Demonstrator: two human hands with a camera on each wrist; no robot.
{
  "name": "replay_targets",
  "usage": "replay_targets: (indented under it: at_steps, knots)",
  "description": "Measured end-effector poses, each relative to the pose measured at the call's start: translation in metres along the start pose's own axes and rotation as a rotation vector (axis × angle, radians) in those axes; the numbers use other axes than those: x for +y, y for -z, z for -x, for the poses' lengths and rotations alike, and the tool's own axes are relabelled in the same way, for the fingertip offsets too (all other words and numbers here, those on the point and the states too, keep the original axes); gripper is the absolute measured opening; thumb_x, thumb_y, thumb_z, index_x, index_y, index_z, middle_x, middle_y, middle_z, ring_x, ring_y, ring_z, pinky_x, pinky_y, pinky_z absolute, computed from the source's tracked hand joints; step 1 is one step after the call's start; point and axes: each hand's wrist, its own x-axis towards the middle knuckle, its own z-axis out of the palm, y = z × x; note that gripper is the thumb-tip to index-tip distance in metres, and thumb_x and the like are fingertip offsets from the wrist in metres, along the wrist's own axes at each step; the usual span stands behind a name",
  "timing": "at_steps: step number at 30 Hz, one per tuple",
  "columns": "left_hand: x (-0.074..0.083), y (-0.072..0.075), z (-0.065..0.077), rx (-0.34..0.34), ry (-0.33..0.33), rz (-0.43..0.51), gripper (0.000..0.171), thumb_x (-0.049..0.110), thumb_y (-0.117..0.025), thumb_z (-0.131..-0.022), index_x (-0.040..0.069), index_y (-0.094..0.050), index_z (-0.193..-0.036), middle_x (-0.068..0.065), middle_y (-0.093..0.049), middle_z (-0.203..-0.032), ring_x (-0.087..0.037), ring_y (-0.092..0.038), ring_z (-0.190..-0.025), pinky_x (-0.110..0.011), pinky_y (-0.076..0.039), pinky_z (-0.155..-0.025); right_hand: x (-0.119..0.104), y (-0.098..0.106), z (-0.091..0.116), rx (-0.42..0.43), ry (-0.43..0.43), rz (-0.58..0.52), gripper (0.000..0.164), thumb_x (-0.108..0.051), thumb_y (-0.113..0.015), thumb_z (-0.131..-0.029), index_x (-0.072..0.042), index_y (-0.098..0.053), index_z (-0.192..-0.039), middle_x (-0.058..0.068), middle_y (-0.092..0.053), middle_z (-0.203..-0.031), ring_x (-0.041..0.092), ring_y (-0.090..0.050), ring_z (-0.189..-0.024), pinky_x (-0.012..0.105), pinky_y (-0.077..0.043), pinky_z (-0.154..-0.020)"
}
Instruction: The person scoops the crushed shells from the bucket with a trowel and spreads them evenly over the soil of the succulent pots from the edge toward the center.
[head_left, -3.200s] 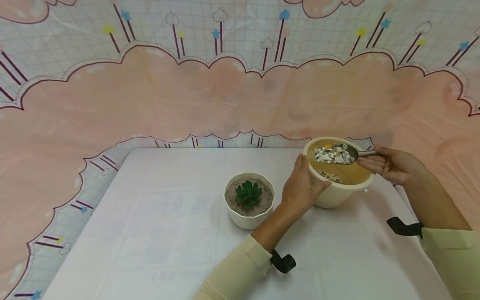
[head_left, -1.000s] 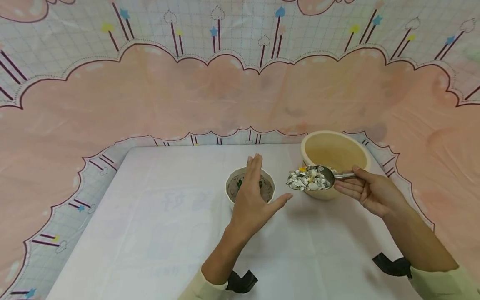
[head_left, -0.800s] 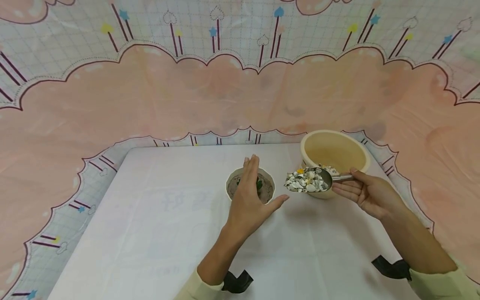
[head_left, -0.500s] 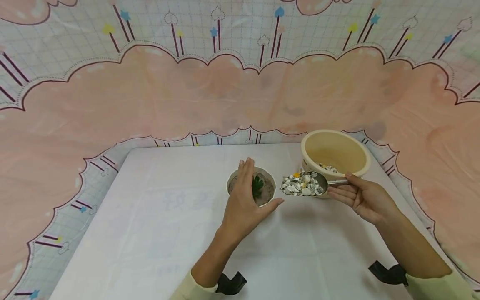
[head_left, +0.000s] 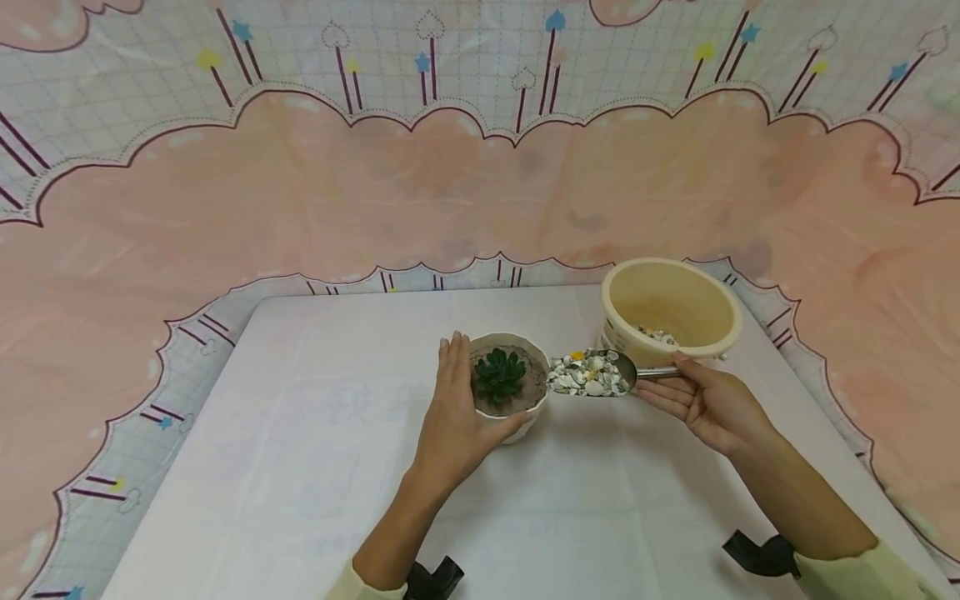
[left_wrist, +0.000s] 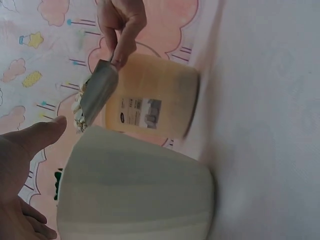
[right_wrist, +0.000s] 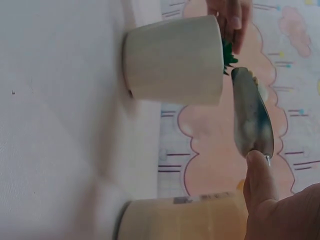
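My right hand [head_left: 708,408] holds a metal scoop [right_wrist: 252,117] by its handle. Small white and grey pebbles or shell bits [head_left: 588,375], with a few yellow ones, fill the scoop. Its tip is beside the right rim of a white faceted pot [head_left: 528,408], slightly above it in the right wrist view. A green succulent [head_left: 498,373] stands in grey-brown soil inside that pot. My left hand [head_left: 453,425] is at the pot's left and front, fingers straight and thumb spread. Whether it touches the rim I cannot tell.
A cream bucket [head_left: 611,308] with more pebbles at its bottom stands behind the scoop, at the back right of the white table [head_left: 300,433]. Its side bears a label [left_wrist: 140,112]. A patterned pink and white cloth [head_left: 375,192] hangs behind the table.
The loaded scoop has come out of the bucket and moved left to the succulent's pot. My left hand has left the bucket, passed over the pot and lowered to its left side.
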Motion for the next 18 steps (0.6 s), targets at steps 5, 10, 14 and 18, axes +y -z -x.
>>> replay_targets:
  at_steps: [5,10,14,18]
  knots:
    - [-0.008,-0.001,0.002,-0.016,0.026,0.000,0.127,0.041,-0.095,-0.077,-0.009,-0.017,-0.164,-0.025,-0.014,-0.172,-0.039,-0.006,-0.159,-0.057,-0.024,-0.122,0.003,-0.001,-0.001,0.019,0.007,0.016,0.030,-0.010,-0.037,-0.115,0.006,-0.062,-0.115,0.032,-0.072,-0.108,0.042,-0.074,-0.101,0.050,-0.058,-0.090]
    - [-0.013,-0.004,0.002,-0.042,0.061,-0.005,0.128,0.046,-0.093,-0.079,-0.010,-0.015,-0.163,-0.026,-0.013,-0.171,-0.041,-0.007,-0.159,-0.057,-0.024,-0.122,0.008,-0.002,-0.003,0.055,0.001,0.048,0.025,-0.012,-0.034,-0.116,0.006,-0.049,-0.125,0.031,-0.073,-0.108,0.040,-0.075,-0.100,0.049,-0.058,-0.090]
    - [-0.013,-0.004,0.001,-0.053,0.068,-0.005,0.128,0.047,-0.093,-0.079,-0.010,-0.015,-0.164,-0.026,-0.012,-0.172,-0.040,-0.006,-0.159,-0.056,-0.023,-0.122,0.011,-0.004,-0.004,0.078,0.003,0.054,0.025,-0.013,-0.034,-0.116,0.005,-0.035,-0.133,0.030,-0.073,-0.107,0.038,-0.075,-0.100,0.048,-0.058,-0.091]
    - [-0.013,-0.003,0.001,-0.062,0.073,0.004,0.128,0.046,-0.093,-0.079,-0.009,-0.015,-0.164,-0.025,-0.012,-0.172,-0.039,-0.006,-0.160,-0.057,-0.024,-0.122,0.014,-0.007,-0.004,0.094,0.008,0.060,0.030,-0.016,-0.035,-0.116,0.006,-0.032,-0.136,0.029,-0.074,-0.107,0.037,-0.075,-0.101,0.047,-0.057,-0.093]
